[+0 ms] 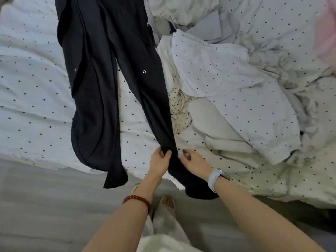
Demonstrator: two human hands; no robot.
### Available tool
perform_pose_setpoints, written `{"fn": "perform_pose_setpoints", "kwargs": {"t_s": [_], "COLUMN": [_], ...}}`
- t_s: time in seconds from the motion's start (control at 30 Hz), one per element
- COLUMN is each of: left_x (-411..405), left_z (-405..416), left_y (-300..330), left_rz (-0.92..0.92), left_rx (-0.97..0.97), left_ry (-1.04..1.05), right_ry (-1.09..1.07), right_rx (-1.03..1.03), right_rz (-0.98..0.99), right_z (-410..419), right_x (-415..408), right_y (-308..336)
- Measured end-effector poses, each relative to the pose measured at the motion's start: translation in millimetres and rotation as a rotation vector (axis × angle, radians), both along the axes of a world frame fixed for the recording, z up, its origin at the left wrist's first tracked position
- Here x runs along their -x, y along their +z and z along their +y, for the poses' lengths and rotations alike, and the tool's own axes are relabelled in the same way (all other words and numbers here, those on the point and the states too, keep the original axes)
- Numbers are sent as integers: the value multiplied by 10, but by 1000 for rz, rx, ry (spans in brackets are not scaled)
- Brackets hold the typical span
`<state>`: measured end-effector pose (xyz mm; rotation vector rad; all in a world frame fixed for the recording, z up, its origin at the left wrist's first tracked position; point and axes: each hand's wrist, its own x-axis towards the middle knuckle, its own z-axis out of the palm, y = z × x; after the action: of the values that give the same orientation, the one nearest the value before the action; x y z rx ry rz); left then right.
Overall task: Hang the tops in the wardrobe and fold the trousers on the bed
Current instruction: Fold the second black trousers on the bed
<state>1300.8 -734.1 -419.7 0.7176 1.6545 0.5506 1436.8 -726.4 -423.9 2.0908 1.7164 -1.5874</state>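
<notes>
Dark navy trousers (94, 73) lie lengthwise on the dotted white bed sheet (32, 99), legs toward me and hanging over the bed's edge. The right leg bunches into a narrow strip near the edge. My left hand (160, 161) pinches that leg between thumb and fingers. My right hand (194, 161), with a pale watch on its wrist, lies on the same leg just beside it, fingers curled over the cloth. The waist end runs out of view at the top.
A rumpled dotted duvet and pillow (236, 91) pile up on the right half of the bed. A pink cloth (327, 33) shows at the far right edge. Grey floor (45, 206) lies below the bed's edge, with my feet on it.
</notes>
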Motion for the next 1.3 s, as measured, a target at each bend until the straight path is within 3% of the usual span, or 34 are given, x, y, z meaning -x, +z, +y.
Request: {"fn": "perform_pose_setpoints", "kwargs": {"t_s": [0.13, 0.27, 0.4, 0.5, 0.6, 0.67, 0.77, 0.87, 0.97, 1.07, 1.3], "left_x": [-2, 116, 164, 107, 53, 12, -15, -53, -21, 161, 965], "left_z": [-35, -131, -119, -124, -168, -243, -397, -469, -513, -491, -207], "left_y": [56, 214, 245, 334, 422, 455, 383, 220, 111, 163, 275], "left_rz": [-81, -286, -436, -272, -306, -275, -19, 162, 164, 172, 351], "left_rx": [-11, 22, 142, 101, 63, 33, -6, 123, 276, 307, 114], "left_ry": [93, 104, 316, 326, 349, 296, 110, -102, -193, -140, 90], "right_ry": [-153, -239, -327, -428, -504, -449, -290, -249, -214, -188, -134], "right_rx": [95, -39, -113, -267, -360, -325, -304, -326, -115, -24, -230], "right_rz": [215, 181, 217, 136, 93, 67, -93, -304, -476, -511, -292], "right_z": [-98, -86, -115, -124, -100, -88, -157, -286, -416, -422, -204], "right_x": [30, 41, 38, -111, -325, -474, -685, -785, -817, -780, -127], "right_y": [82, 134, 304, 442, 582, 629, 591, 467, 348, 362, 442]}}
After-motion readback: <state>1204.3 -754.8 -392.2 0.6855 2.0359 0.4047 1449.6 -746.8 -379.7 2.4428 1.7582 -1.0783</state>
